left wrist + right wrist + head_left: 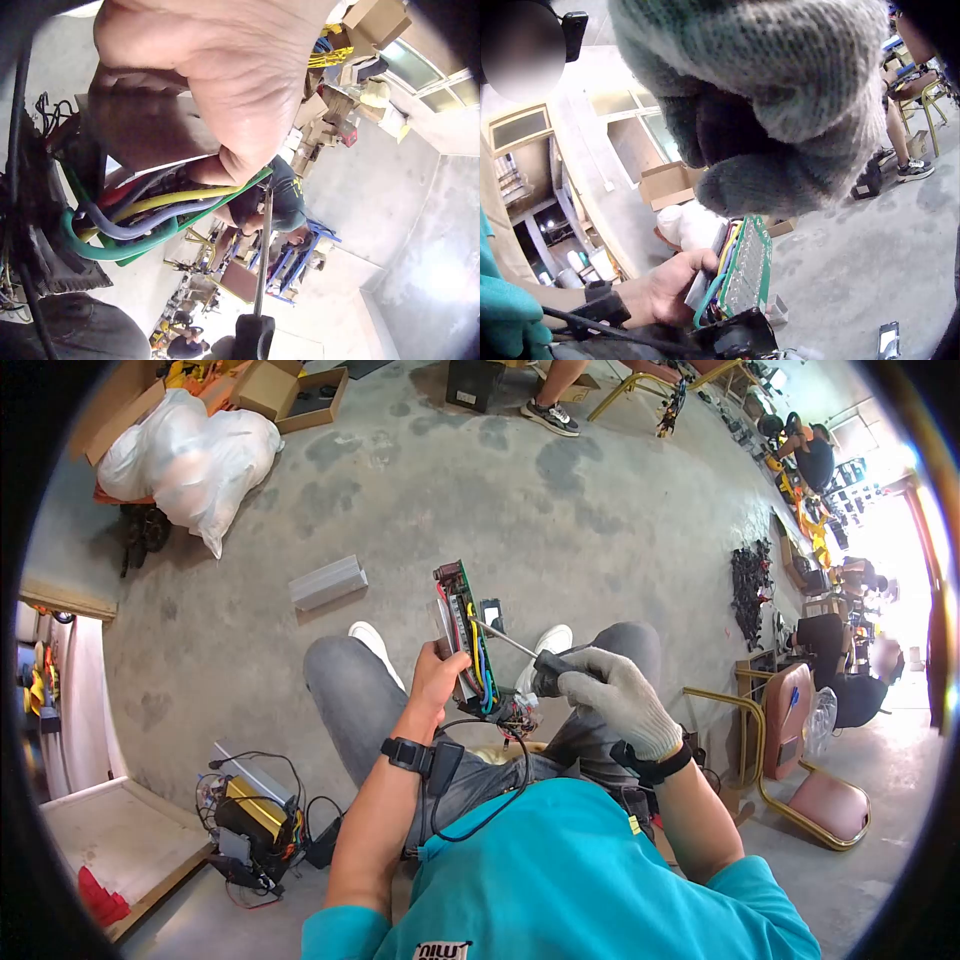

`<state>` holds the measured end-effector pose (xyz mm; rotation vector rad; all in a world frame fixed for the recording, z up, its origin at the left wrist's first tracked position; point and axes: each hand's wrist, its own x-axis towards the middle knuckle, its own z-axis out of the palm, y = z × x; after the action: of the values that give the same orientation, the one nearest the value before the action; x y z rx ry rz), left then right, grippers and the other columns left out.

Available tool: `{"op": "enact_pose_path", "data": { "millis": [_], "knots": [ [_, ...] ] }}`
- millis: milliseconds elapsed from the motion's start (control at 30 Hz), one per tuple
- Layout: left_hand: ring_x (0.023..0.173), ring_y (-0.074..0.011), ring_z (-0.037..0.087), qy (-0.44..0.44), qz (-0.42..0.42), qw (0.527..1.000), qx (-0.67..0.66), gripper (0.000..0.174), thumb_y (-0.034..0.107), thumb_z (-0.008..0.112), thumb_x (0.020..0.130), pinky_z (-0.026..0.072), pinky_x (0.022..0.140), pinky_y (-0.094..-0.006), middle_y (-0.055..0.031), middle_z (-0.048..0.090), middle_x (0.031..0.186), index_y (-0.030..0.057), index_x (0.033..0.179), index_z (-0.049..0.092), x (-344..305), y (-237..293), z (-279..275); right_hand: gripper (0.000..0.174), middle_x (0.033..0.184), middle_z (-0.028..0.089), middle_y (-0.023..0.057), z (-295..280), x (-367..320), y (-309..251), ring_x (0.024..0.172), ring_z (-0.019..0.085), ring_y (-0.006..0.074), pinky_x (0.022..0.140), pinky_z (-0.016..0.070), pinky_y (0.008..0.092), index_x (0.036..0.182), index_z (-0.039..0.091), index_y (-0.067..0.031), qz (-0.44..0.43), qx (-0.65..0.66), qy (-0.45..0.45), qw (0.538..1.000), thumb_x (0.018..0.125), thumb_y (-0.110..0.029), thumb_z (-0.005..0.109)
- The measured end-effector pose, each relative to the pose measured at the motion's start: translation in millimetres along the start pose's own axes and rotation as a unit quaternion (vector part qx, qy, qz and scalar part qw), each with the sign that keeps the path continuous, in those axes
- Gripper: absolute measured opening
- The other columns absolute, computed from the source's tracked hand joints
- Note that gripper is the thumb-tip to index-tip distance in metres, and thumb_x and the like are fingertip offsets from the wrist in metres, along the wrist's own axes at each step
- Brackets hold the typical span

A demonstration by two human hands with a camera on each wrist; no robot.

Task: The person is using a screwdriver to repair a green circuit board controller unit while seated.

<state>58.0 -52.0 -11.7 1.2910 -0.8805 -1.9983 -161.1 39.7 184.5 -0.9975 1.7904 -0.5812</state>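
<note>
Knitted pale grey work glove on, the right hand (625,695) has its fingers curled firmly round the black handle of a slim steel-shafted screwdriver (546,668), right of centre in the head view. The bare left hand (437,675) grips a long, narrow electronic unit near the middle of that view, thumb laid along one side, fingers wrapped behind. The unit's green circuit board (746,270) faces outward at the bottom centre of the right-wrist view, with a thick yellow wire (157,200), a violet-blue wire (150,225) and a teal-green wire (105,255) looping along it in the left-wrist view. There the screwdriver's tip meets or nearly meets the board's edge, close to the yellow wire's end; whether it is seated on a screw or a joint cannot be told. The step in hand looks like tool work at that wired edge, and the next move seems to call for a steady left hold and a careful push or turn that spares the wires. Beyond, on the concrete floor, lie a black rectangular phone-like object (492,615) just above centre, a silver box-shaped metal shell (328,584) left of it, and a yellow-and-black cabled device (255,810) at lower left.
</note>
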Motion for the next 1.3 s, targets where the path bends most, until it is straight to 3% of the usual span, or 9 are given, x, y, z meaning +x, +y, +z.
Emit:
{"op": "enact_pose_path", "data": {
  "millis": [200,300,467,667,733,1067,1133,1300],
  "knots": [
    [0.092,-0.0174,0.065,0.012,-0.002,1.0,0.022,0.043,0.016,0.071,0.083,0.0543,0.081,-0.035,-0.0102,0.066,0.104,-0.0082,0.117,0.057,3,1,0,0.041,0.089,0.071,0.0085,4,9,-8,0.083,0.066,0.015,0.077,0.0517,0.0304,0.116,0.073,0.0081,-0.006,0.053,-0.023,0.998,0.094,-0.026,0.069],
    [0.09,-0.0177,0.065,0.033,-0.003,0.999,0.018,0.042,0.015,0.071,0.084,0.0544,0.081,-0.0348,-0.0108,0.066,0.103,-0.0083,0.116,0.058,2,1,4,0.042,0.091,0.072,0.0091,7,13,-9,0.084,0.066,0.0146,0.077,0.0523,0.031,0.116,0.072,0.0088,0.037,0.013,-0.028,0.999,0.093,-0.026,0.071],
    [0.093,-0.0183,0.066,0.03,-0.014,0.999,0.021,0.045,0.015,0.072,0.083,0.0537,0.083,-0.0348,-0.0127,0.067,0.107,-0.0096,0.118,0.057,3,2,4,0.044,0.088,0.071,0.0091,12,22,0,0.083,0.068,0.0136,0.076,0.053,0.0312,0.117,0.072,0.0072,0.017,-0.052,-0.01,0.998,0.091,-0.029,0.075],
    [0.095,-0.0199,0.066,0.055,-0.024,0.998,0.028,0.048,0.016,0.073,0.083,0.0535,0.084,-0.0357,-0.0137,0.067,0.109,-0.0105,0.12,0.056,8,-5,2,0.046,0.085,0.071,0.009,18,25,0,0.078,0.069,0.0138,0.072,0.0541,0.031,0.12,0.071,0.0063,0.032,-0.025,-0.017,0.999,0.091,-0.029,0.076],
    [0.095,-0.0156,0.064,0.049,-0.031,0.998,0.034,0.041,0.015,0.068,0.087,0.0511,0.086,-0.0319,-0.0089,0.067,0.107,-0.0062,0.119,0.056,7,-6,2,0.046,0.085,0.071,0.0093,19,25,-6,0.078,0.069,0.0143,0.072,0.0543,0.0313,0.12,0.071,0.006,0.039,-0.034,-0.017,0.999,0.091,-0.029,0.075],
    [0.091,-0.015,0.065,0.024,-0.019,0.999,0.021,0.034,0.015,0.067,0.087,0.0512,0.084,-0.0309,-0.0071,0.068,0.103,-0.003,0.115,0.06,8,-6,1,0.046,0.085,0.073,0.012,23,29,1,0.079,0.072,0.0177,0.074,0.0555,0.0339,0.12,0.071,0.0039,0.033,-0.074,-0.006,0.997,0.09,-0.031,0.075],
    [0.092,-0.0181,0.067,0.035,-0.014,0.999,0.018,0.045,0.015,0.071,0.082,0.0542,0.083,-0.034,-0.0131,0.068,0.107,-0.0099,0.117,0.058,10,-6,0,0.046,0.086,0.073,0.0123,23,29,1,0.08,0.073,0.018,0.075,0.0554,0.034,0.12,0.071,0.0035,0.031,-0.081,-0.008,0.996,0.09,-0.031,0.075],
    [0.09,-0.0181,0.067,0.028,-0.012,1.0,0.007,0.042,0.015,0.071,0.082,0.0546,0.08,-0.0346,-0.0125,0.069,0.104,-0.0094,0.115,0.061,4,3,2,0.045,0.09,0.074,0.0143,25,28,3,0.084,0.074,0.0209,0.077,0.0557,0.0357,0.121,0.071,0.0023,0.022,-0.092,0.0,0.995,0.09,-0.031,0.076]
  ]
}}
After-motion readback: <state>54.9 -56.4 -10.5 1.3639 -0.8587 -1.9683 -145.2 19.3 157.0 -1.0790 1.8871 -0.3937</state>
